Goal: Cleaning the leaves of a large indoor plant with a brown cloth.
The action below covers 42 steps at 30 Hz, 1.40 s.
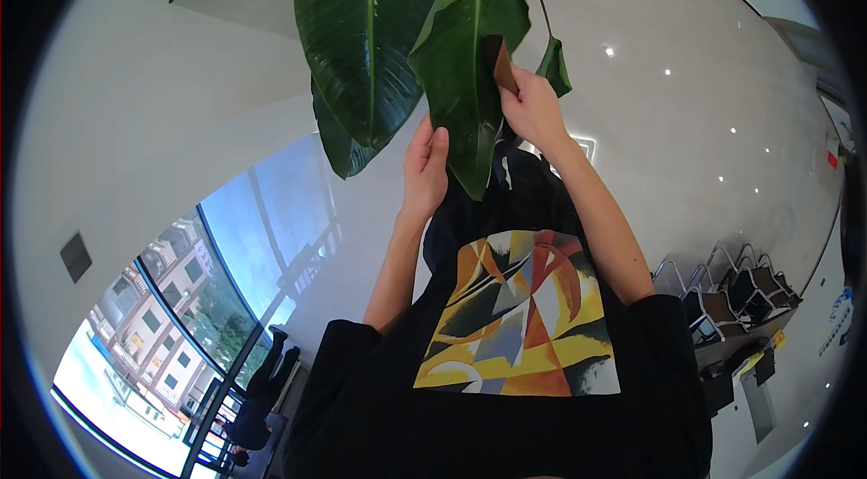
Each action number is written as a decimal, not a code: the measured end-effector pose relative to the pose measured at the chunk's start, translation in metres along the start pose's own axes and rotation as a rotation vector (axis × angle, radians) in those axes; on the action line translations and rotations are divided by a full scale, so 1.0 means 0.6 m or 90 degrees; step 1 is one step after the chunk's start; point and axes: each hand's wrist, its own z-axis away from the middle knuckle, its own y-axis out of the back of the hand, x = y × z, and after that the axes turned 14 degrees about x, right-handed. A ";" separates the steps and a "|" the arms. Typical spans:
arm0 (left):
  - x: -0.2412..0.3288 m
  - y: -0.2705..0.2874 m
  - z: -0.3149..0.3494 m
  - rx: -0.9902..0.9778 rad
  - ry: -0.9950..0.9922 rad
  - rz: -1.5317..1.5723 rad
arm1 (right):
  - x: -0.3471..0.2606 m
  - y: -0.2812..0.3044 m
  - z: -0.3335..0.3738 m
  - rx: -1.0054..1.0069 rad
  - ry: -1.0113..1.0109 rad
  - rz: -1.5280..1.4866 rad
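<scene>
Left hand [424,163] supports the underside edge of a large glossy green plant leaf [465,73], fingers closed on it; right hand [531,104] presses a small brown cloth pad [499,62] against the leaf's upper part.

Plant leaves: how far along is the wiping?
Done: cannot tell; the broad leaf beside it looks glossy, but that proves nothing. In hand: the left hand steadies the drooping leaf while the right hand presses a brown cloth to it. Left: the lower leaf is untouched by either hand.
</scene>
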 end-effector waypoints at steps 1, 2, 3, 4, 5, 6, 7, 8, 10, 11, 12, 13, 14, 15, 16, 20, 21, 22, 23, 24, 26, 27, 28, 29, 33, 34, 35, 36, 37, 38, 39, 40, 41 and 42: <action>-0.002 0.002 0.001 0.000 0.001 -0.001 | -0.007 0.001 -0.002 0.047 -0.008 -0.043; -0.003 0.003 0.001 -0.004 -0.005 -0.006 | -0.012 0.003 -0.003 0.094 -0.015 -0.085; -0.005 0.003 0.001 -0.009 -0.011 -0.010 | -0.005 0.000 -0.021 0.096 -0.040 -0.076; -0.003 0.003 0.001 -0.010 -0.011 -0.014 | -0.008 -0.001 -0.039 0.097 -0.042 -0.079; -0.002 0.002 0.001 -0.011 -0.012 -0.014 | -0.019 0.003 -0.060 0.143 -0.011 -0.064; 0.000 0.000 0.000 -0.012 -0.014 -0.014 | -0.030 0.010 -0.074 0.189 0.019 -0.049; 0.000 0.000 0.000 -0.013 -0.017 -0.016 | -0.043 0.019 -0.084 0.157 0.011 -0.026; 0.000 -0.001 0.001 -0.011 -0.019 -0.013 | -0.041 0.018 -0.082 0.159 0.011 -0.028; 0.002 0.001 0.001 -0.008 -0.026 -0.011 | -0.036 0.013 -0.073 0.117 0.056 0.040; -0.001 0.002 0.002 -0.003 -0.025 -0.018 | -0.037 0.015 -0.062 0.119 0.059 0.039; -0.002 0.004 0.003 0.002 -0.024 -0.024 | -0.039 0.020 -0.044 0.042 0.019 0.030; 0.000 0.004 0.005 -0.001 -0.027 -0.023 | -0.041 0.024 -0.031 -0.033 -0.023 0.022; 0.002 0.004 0.007 -0.003 -0.002 -0.011 | -0.041 0.025 -0.025 -0.029 -0.021 0.023; 0.004 0.004 0.008 -0.005 0.024 0.002 | -0.043 0.024 -0.021 0.017 -0.020 -0.024; 0.005 0.004 0.009 -0.008 0.022 0.002 | -0.049 0.024 -0.020 0.062 -0.021 -0.072; 0.009 0.003 0.012 -0.017 0.031 -0.008 | -0.077 0.037 -0.098 0.160 0.076 -0.012; 0.011 0.003 0.013 -0.018 0.033 -0.020 | -0.088 0.040 -0.116 0.169 0.084 0.046; 0.011 0.000 0.015 -0.020 0.032 -0.020 | -0.089 0.036 -0.124 0.171 0.084 0.046; 0.012 -0.004 0.017 -0.006 0.027 -0.012 | -0.089 0.034 -0.130 0.150 0.043 0.098; 0.012 -0.006 0.018 0.008 0.022 -0.003 | -0.088 0.033 -0.132 0.128 0.001 0.149; -0.003 0.004 0.015 0.011 -0.006 -0.056 | -0.084 0.031 -0.109 0.102 -0.019 0.158; -0.012 0.009 0.013 0.012 -0.031 -0.109 | -0.079 0.030 -0.093 0.076 -0.042 0.167; -0.011 0.008 0.010 0.014 -0.032 -0.108 | -0.068 0.027 -0.079 0.075 -0.040 0.167; -0.011 0.006 0.010 0.019 -0.036 -0.094 | -0.056 0.025 -0.063 0.053 -0.073 0.155; 0.005 -0.002 0.012 -0.003 0.004 0.016 | -0.062 0.033 -0.064 0.112 -0.108 0.053; 0.006 -0.002 0.013 -0.003 0.002 0.015 | -0.074 0.039 -0.077 0.161 -0.093 0.002; 0.005 -0.001 0.014 -0.006 0.012 0.011 | -0.088 0.046 -0.094 0.164 -0.093 0.000; 0.004 0.000 0.015 -0.010 0.021 0.007 | -0.103 0.053 -0.114 0.151 -0.073 0.009; 0.007 -0.002 0.016 -0.013 0.022 -0.001 | -0.108 0.052 -0.128 0.137 -0.058 0.016; 0.009 -0.005 0.017 -0.012 0.038 0.002 | -0.105 0.043 -0.136 0.140 -0.065 0.012; 0.012 -0.007 0.017 -0.012 0.055 0.005 | -0.100 0.032 -0.143 0.133 -0.008 0.044; 0.013 -0.007 0.019 -0.015 0.054 0.005 | -0.108 0.028 -0.143 0.125 0.056 0.080; 0.014 -0.006 0.021 -0.009 0.051 0.010 | -0.112 0.023 -0.131 0.101 0.064 0.112; 0.013 -0.005 0.022 -0.004 0.049 0.015 | -0.113 0.023 -0.114 0.103 0.062 0.113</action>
